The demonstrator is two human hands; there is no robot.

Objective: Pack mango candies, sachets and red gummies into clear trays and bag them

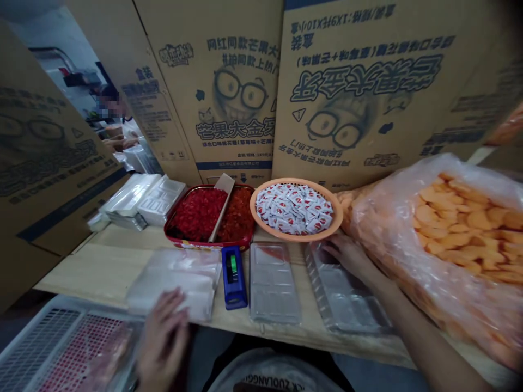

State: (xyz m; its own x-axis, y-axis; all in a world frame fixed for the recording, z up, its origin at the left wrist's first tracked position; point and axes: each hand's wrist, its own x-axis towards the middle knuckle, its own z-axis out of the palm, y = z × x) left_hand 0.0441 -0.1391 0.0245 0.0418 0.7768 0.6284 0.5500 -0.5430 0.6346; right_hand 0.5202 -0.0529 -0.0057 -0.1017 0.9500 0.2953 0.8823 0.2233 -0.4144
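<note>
My left hand [165, 332], slightly blurred, is at the table's front edge by a pile of clear plastic bags [175, 277]. Its fingers are loosely stretched, with nothing visible in them. Farther right, my right hand [345, 253] reaches over the far end of stacked clear plastic trays [351, 305], fingers extended; whether they touch the trays is unclear. A single clear compartment tray [273, 288] lies between the hands. Beside it stands a blue tape dispenser [235, 291] with green tape.
Behind are a red tin [196, 215] of red bits with a divider, and an orange basket [296, 235] of small white packets. A large bag of orange pieces [466, 218] bulges at right. Trays [161, 198] stand back left; a white crate [69, 310] is front left. Cardboard boxes [241, 98] wall the back.
</note>
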